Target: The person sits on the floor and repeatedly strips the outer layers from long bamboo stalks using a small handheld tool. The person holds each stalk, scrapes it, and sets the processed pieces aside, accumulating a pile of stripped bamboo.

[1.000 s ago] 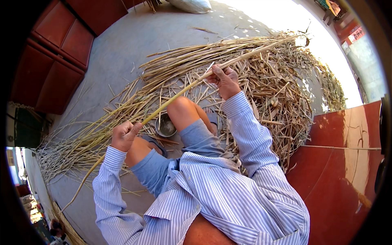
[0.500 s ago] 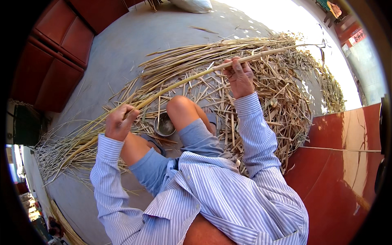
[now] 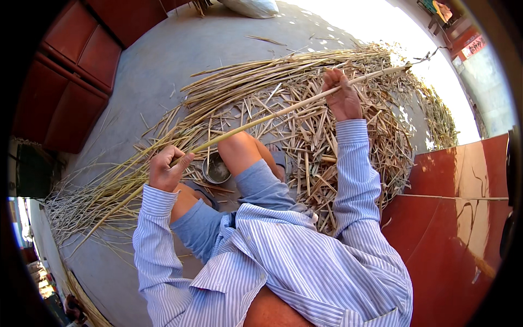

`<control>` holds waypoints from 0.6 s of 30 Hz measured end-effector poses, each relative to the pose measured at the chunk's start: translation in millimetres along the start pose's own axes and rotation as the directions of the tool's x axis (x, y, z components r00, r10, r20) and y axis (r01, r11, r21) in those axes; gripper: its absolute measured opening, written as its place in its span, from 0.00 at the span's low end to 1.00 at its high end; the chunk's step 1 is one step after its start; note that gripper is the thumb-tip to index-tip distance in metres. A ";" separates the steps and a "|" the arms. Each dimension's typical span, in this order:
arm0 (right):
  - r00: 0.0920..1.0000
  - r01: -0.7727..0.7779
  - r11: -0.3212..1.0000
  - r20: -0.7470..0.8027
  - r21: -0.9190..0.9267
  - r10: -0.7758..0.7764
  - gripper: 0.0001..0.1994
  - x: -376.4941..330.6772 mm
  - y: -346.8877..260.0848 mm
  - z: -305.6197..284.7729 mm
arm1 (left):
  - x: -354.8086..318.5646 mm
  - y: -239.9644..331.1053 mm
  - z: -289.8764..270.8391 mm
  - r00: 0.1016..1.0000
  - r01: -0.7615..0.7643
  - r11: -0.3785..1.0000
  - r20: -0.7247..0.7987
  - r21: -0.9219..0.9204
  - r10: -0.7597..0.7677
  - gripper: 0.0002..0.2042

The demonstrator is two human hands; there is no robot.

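One long, pale yellow-green plant stalk (image 3: 261, 117) runs slantwise in front of me, rising to the right, with a thin dry tip at its far end. My left hand (image 3: 170, 168) is closed around its lower part, above my left knee. Farther up, my right hand (image 3: 343, 99) touches the stalk, its fingers raised and apart and the stalk crossing them. Beneath it spreads a heap of dry husks and leaf pieces (image 3: 354, 147). Several stripped stalks (image 3: 239, 82) lie bundled on the floor beyond my knees, and fine branching ends (image 3: 81, 204) fan out at the left.
A metal bowl (image 3: 217, 169) stands on the grey concrete floor (image 3: 147, 71) between my feet. Dark red cabinets (image 3: 76, 87) line the far left. A glossy red panel (image 3: 452, 218) is close on my right. A pale sack (image 3: 251, 6) sits at the back.
My right hand has slid to the right along the stalk and its fingers have loosened from a pinch. My left hand has shifted slightly right, still gripping the stalk.
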State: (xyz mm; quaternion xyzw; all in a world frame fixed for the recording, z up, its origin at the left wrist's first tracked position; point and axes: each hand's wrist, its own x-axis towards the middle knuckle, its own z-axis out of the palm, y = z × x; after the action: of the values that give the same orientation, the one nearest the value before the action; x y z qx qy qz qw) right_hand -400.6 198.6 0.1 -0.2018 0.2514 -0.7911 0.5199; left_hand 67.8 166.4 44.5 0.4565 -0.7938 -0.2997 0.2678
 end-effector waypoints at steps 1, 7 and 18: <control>0.991 -0.047 0.999 0.127 -0.013 0.049 0.13 -12.7 14.2 4.9 | 1.6 -0.9 3.7 1.000 -0.007 1.000 0.005 -0.007 0.007 0.15; 0.986 -0.057 0.994 0.152 -0.098 0.072 0.08 -41.4 58.2 35.4 | -3.3 3.9 11.8 0.994 0.058 0.998 -0.089 0.014 -0.056 0.16; 0.964 -0.015 0.968 -0.259 -0.249 -0.052 0.08 -0.1 10.8 -5.7 | -38.8 13.3 -37.3 0.878 -0.263 0.758 -0.177 0.597 0.445 0.15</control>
State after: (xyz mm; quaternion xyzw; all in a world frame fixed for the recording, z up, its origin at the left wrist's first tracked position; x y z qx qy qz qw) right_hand -396.1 196.2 -11.1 -0.1608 0.4138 -0.7778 0.4449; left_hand 103.4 197.5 73.5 0.3946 -0.8665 0.0762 0.2960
